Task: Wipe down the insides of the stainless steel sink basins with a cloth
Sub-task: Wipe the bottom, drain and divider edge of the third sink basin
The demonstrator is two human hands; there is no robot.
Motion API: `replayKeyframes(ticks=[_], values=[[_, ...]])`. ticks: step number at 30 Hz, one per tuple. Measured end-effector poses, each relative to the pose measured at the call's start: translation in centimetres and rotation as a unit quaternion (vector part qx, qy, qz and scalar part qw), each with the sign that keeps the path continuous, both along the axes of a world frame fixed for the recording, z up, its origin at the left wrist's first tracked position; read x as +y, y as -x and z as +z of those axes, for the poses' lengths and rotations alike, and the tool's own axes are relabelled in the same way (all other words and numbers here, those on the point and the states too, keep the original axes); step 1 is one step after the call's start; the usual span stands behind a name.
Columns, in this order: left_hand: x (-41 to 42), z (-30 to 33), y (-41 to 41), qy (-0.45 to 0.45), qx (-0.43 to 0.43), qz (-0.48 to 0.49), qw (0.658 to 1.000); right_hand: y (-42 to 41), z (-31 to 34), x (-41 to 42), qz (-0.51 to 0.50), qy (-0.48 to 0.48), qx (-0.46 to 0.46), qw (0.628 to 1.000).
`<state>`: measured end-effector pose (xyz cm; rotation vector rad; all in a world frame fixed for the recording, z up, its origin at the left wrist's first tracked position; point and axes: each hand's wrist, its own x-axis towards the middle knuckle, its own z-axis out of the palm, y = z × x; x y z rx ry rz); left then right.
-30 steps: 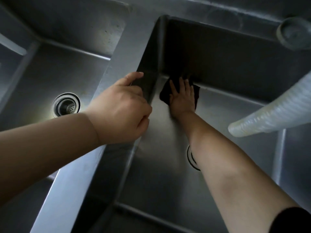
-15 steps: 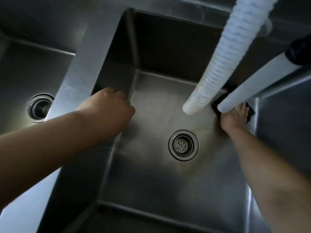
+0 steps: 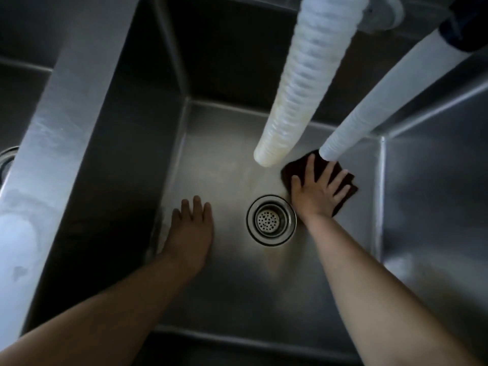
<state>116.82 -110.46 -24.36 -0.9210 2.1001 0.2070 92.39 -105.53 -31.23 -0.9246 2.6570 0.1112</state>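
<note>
cloth (image 3: 320,178) was pressed flat under spread right hand (image 3: 318,192), ungripped, on basin (image 3: 224,299) floor near far-right corner | left hand (image 3: 191,228) lay open, empty | risk: cloth could be snagged on hose (image 3: 298,83) ends

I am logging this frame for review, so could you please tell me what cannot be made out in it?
Head view:
- dark cloth: its middle is hidden under the right hand; a hose end covers its far edge.
- neighbouring drain: cut off by the picture's left edge and the divider wall.
- ribbed hose: its top runs off the upper edge.
</note>
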Motion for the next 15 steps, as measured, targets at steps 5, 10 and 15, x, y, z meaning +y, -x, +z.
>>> replayKeyframes(ticks=[5, 10, 15], values=[[0.3, -1.1, -0.1, 0.023, 0.011, -0.019, 1.0, -6.1, -0.5, -2.1, 0.223, 0.044, -0.008, 0.974], [0.3, -1.4, -0.1, 0.019, -0.004, -0.022, 1.0, -7.0, -0.5, -1.9, 0.373, 0.07, -0.027, 0.925], [0.1, -1.5, -0.3, 0.005, -0.008, -0.027, 1.0, -1.6, 0.1, 1.0, 0.287, 0.031, -0.003, 0.957]])
